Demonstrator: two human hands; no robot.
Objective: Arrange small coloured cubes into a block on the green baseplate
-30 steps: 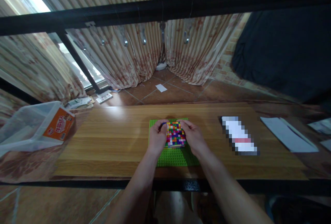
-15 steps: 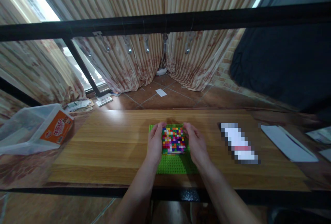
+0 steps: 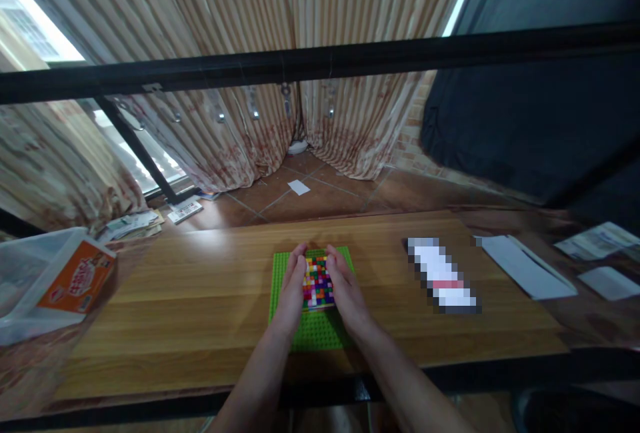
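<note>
A square block of small multicoloured building bricks (image 3: 317, 286) sits over a green studded baseplate (image 3: 321, 337). My left hand (image 3: 291, 293) presses along the block's left side, with its thumb on the near upper edge. On the opposite side my right hand (image 3: 347, 290) lies against the block, fingers close together and curved round its edge. Between them the two hands grip the block and cover its left and right borders. Whether the block rests on the baseplate or is held just above it, I cannot tell.
The wooden table (image 3: 190, 313) carries a pixelated phone-like object (image 3: 443, 276) at right. White paper (image 3: 530, 270) lies further right. A clear plastic bin (image 3: 40, 286) with an orange label stands at left. A black bar (image 3: 225, 73) with hooks crosses in front of curtains (image 3: 215, 13).
My hands have closed in on the block from both sides and now cover more of its edges. The view has turned slightly, shifting the scene left.
</note>
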